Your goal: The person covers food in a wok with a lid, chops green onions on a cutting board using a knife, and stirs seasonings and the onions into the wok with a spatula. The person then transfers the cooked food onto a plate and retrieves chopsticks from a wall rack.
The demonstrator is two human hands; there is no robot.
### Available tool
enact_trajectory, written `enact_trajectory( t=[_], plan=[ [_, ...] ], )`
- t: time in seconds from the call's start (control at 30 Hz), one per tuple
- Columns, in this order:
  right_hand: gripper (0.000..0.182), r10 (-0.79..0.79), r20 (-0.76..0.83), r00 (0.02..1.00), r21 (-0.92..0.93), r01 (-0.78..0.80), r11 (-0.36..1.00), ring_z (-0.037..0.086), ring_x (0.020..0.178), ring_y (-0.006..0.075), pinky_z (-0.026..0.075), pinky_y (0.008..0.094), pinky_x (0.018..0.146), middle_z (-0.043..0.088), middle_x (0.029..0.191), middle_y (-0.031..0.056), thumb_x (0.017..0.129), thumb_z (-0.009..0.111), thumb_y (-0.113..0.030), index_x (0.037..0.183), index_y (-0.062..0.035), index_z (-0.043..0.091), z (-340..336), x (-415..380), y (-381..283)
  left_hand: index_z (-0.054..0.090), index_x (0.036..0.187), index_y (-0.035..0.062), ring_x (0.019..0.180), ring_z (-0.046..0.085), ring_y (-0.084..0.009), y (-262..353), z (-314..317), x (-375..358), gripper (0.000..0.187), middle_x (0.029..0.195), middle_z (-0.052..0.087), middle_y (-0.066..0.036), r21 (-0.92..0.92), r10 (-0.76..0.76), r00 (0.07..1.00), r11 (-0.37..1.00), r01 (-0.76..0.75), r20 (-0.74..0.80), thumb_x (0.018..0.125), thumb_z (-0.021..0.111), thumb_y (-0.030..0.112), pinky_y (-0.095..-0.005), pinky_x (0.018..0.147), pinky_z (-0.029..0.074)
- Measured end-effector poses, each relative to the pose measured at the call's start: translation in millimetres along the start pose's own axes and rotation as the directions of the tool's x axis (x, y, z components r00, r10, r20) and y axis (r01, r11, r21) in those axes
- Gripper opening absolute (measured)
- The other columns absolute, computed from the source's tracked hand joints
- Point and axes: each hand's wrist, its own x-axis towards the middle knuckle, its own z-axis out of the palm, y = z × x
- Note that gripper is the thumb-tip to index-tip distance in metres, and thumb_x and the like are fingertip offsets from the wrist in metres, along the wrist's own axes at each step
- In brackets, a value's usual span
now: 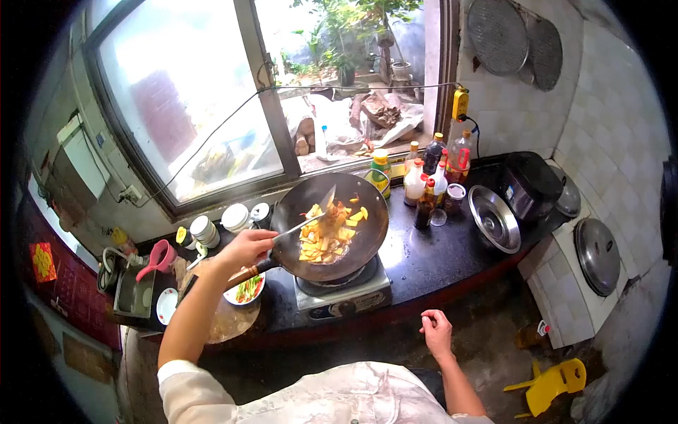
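Just beyond the left hand [251,249] and off to its right: wok [291,205] over the portable gas stove [346,293], sliced yellow food [326,242] heaped inside, bits of red all through! And angled into that wok, metal spatula [300,225], firmly held by its handle, left fingers wrapped right round. Long axis slanting away from the left hand and rightward, blade at the far side of the heap, tip up; contact with the slices hard to tell. Left arm clearly the nearer, passing above the wok's wooden handle [251,273].

Across to the right hand [436,332]: out in front of the counter [417,265], fingers loosely half-curled, nothing visible in the grasp. Wok ahead and leftward from there, well apart.

Outward now! Closer in than the left hand, just right of the forearm, white dish [244,304] of green and red strips [249,288], overlapping a round wooden chopping board [226,325]. Farther left, pink dipper [157,261] by the sink [126,297]; straight past the left hand, white lidded jar [236,218]. Ahead of the right hand, sauce bottles [425,203] bunched together; rightward of those, steel basin [487,212] and rice cooker [531,185]. Low on the right hand's outer side, yellow stool [561,385]!
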Motion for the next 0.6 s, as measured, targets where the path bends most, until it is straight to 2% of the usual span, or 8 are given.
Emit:
enact_trajectory(
  t=[0.03, 0.1, 0.17, 0.2, 0.33, 0.43, 0.5, 0.6],
  plan=[
    [0.009, 0.005, 0.019, 1.000, -0.018, -0.005, 1.000, 0.061, 0.063, 0.0097, 0.051, 0.0242, 0.058, 0.061, 0.089, 0.0050, 0.091, 0.059, -0.005, 0.096, 0.0005, 0.064, 1, -1, -8, 0.069, 0.118, 0.0067, 0.065, 0.057, -0.0093, 1, 15, 10, 0.033, 0.078, 0.064, -0.002, 0.163, 0.063, 0.996, 0.985, -0.052, -0.066, 0.090, 0.063, 0.023, -0.0259, 0.059, 0.050],
    [0.008, -0.053, 0.028, 0.998, 0.045, 0.052, 0.998, 0.060, 0.062, 0.0095, 0.051, 0.0240, 0.058, 0.061, 0.088, 0.0048, 0.091, 0.058, -0.004, 0.095, 0.0012, 0.063, 14, 9, -25, 0.063, 0.124, 0.0084, 0.071, 0.066, -0.0209, -23, 21, 47, 0.038, 0.086, 0.071, -0.011, 0.639, 0.359, 0.932, 0.728, -0.247, -0.048, 0.088, 0.062, 0.019, -0.0348, 0.069, 0.053],
    [0.008, -0.070, 0.029, 0.997, 0.057, 0.069, 0.996, 0.060, 0.062, 0.0091, 0.050, 0.0238, 0.058, 0.061, 0.088, 0.0044, 0.090, 0.059, -0.003, 0.095, 0.0009, 0.063, 16, 7, -31, 0.067, 0.119, 0.0113, 0.083, 0.069, -0.0297, -4, 47, 30, 0.033, 0.096, 0.071, -0.016, 0.887, 0.269, 0.957, 0.461, -0.032, -0.105, 0.088, 0.062, 0.022, -0.0400, 0.077, 0.055],
    [0.008, -0.057, 0.022, 0.998, 0.042, 0.056, 0.998, 0.060, 0.062, 0.0091, 0.050, 0.0237, 0.058, 0.061, 0.088, 0.0042, 0.090, 0.059, -0.003, 0.095, 0.0007, 0.063, 10, 7, -27, 0.069, 0.115, 0.0119, 0.092, 0.068, -0.0355, 7, 53, 24, 0.031, 0.103, 0.070, -0.017, 0.878, 0.178, 0.982, 0.477, -0.029, -0.064, 0.087, 0.062, 0.024, -0.0420, 0.083, 0.054],
    [0.007, -0.012, 0.001, 1.000, 0.037, 0.012, 0.999, 0.060, 0.061, 0.0087, 0.050, 0.0235, 0.057, 0.061, 0.087, 0.0035, 0.090, 0.059, -0.003, 0.095, 0.0003, 0.063, 5, 0, -17, 0.068, 0.116, 0.0101, 0.093, 0.069, -0.0266, 43, 19, 22, 0.031, 0.101, 0.072, -0.014, 0.771, 0.139, 0.986, 0.617, -0.158, 0.090, 0.088, 0.061, 0.021, -0.0368, 0.084, 0.053],
    [0.007, -0.008, -0.006, 1.000, 0.074, 0.009, 0.997, 0.060, 0.061, 0.0084, 0.050, 0.0234, 0.057, 0.061, 0.086, 0.0034, 0.090, 0.059, -0.003, 0.095, 0.0004, 0.063, 8, 0, -14, 0.066, 0.121, 0.0094, 0.070, 0.060, -0.0140, 39, 26, 35, 0.033, 0.081, 0.067, -0.005, 0.545, 0.206, 0.979, 0.820, -0.174, 0.003, 0.090, 0.061, 0.018, -0.0303, 0.066, 0.050],
    [0.007, -0.018, -0.001, 1.000, 0.071, 0.018, 0.997, 0.060, 0.061, 0.0083, 0.049, 0.0235, 0.057, 0.061, 0.085, 0.0034, 0.090, 0.059, -0.003, 0.095, 0.0005, 0.063, 7, -1, -17, 0.065, 0.124, 0.0105, 0.065, 0.055, -0.0109, 23, 30, 50, 0.035, 0.077, 0.063, -0.002, 0.343, 0.124, 0.991, 0.930, -0.134, 0.052, 0.090, 0.061, 0.018, -0.0289, 0.060, 0.047],
    [0.008, -0.034, 0.015, 0.999, 0.038, 0.034, 0.999, 0.060, 0.060, 0.0083, 0.049, 0.0235, 0.056, 0.061, 0.083, 0.0034, 0.090, 0.059, -0.004, 0.095, 0.0006, 0.063, 6, 1, -24, 0.066, 0.124, 0.0147, 0.077, 0.063, -0.0180, -9, 14, 56, 0.036, 0.085, 0.069, -0.007, 0.646, 0.220, 0.962, 0.713, -0.273, 0.164, 0.089, 0.066, 0.023, -0.0329, 0.072, 0.051]
  ],
)
